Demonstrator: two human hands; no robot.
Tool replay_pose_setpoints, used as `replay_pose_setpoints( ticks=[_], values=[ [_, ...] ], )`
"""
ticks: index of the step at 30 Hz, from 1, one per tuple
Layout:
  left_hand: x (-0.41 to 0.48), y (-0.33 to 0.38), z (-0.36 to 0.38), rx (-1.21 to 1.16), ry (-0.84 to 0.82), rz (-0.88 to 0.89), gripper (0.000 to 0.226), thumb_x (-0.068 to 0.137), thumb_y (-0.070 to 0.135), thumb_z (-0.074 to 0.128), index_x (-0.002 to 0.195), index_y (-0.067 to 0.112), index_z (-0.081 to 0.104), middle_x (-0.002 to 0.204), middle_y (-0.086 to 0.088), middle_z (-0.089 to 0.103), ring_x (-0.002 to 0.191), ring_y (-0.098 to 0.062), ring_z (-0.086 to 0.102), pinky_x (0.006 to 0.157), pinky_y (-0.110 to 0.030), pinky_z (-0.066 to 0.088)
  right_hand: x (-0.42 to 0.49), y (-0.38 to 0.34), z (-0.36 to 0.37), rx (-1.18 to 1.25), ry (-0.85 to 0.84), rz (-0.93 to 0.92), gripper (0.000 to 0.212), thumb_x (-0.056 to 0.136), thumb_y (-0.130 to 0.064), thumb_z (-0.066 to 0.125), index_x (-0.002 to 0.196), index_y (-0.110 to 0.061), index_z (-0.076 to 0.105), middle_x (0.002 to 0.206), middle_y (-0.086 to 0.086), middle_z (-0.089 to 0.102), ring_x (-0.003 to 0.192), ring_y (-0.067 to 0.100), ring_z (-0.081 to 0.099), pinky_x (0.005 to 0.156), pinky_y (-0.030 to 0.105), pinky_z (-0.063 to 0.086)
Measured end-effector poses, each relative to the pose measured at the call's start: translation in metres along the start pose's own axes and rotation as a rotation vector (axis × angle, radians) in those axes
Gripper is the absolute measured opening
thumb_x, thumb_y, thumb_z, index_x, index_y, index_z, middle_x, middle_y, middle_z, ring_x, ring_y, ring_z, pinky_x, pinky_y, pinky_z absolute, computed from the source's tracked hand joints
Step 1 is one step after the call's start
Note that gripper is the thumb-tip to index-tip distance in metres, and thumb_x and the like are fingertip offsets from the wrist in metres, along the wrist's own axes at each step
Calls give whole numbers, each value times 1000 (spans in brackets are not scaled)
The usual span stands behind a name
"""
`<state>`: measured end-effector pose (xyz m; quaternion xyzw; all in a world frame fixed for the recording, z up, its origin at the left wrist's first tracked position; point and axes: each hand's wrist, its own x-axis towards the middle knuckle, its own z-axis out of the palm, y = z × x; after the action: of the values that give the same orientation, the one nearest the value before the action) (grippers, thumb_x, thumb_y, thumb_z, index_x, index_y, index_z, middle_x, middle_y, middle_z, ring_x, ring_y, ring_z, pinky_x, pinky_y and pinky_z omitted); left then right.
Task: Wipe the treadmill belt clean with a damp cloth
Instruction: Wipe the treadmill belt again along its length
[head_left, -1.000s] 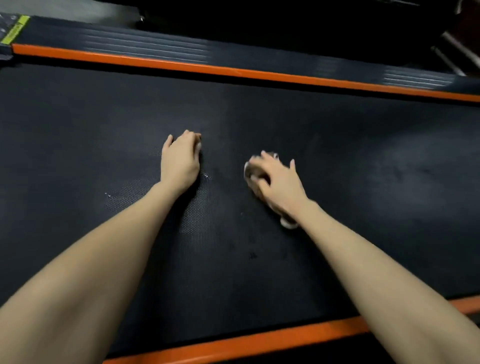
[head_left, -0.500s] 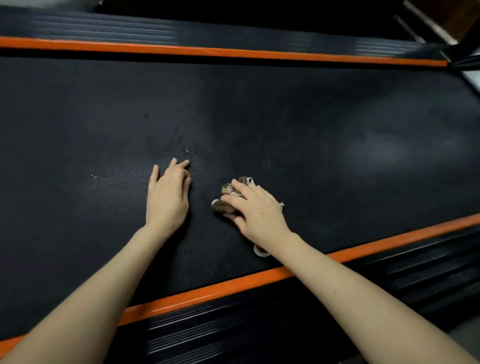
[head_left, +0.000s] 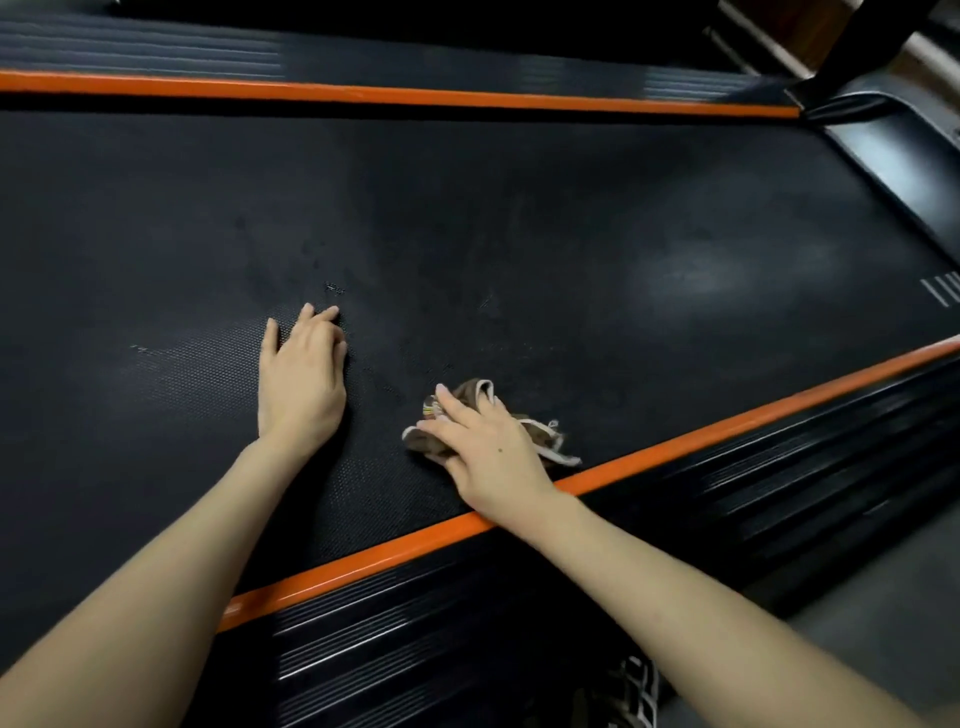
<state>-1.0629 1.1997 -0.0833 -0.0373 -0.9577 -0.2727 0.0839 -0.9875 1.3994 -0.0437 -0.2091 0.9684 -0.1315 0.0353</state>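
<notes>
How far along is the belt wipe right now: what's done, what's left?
Done: hard to tell; no stretch of the belt looks clearly wiped. In hand: the right hand presses the bunched cloth on the belt by the near orange strip, while the left hand rests flat beside it. Left: pale specks beyond the left fingertips and dark smudges farther up.

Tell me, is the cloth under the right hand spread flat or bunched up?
Bunched up. The cloth lies crumpled on the belt, folds sticking out around the right hand pressing it.
</notes>
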Motion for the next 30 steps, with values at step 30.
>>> replay_pose_setpoints(
  ticks=[30],
  values=[
    [-2,1,-12,-151,140,-176,22,100,21,38,108,8,53,119,-6,62,110,-29,55,91,-40,40,-4,49,-56,-77,275,-29,56,80,-72,38,110,-35,68,122,6,64,116,26,58,103,59,30]
  ],
)
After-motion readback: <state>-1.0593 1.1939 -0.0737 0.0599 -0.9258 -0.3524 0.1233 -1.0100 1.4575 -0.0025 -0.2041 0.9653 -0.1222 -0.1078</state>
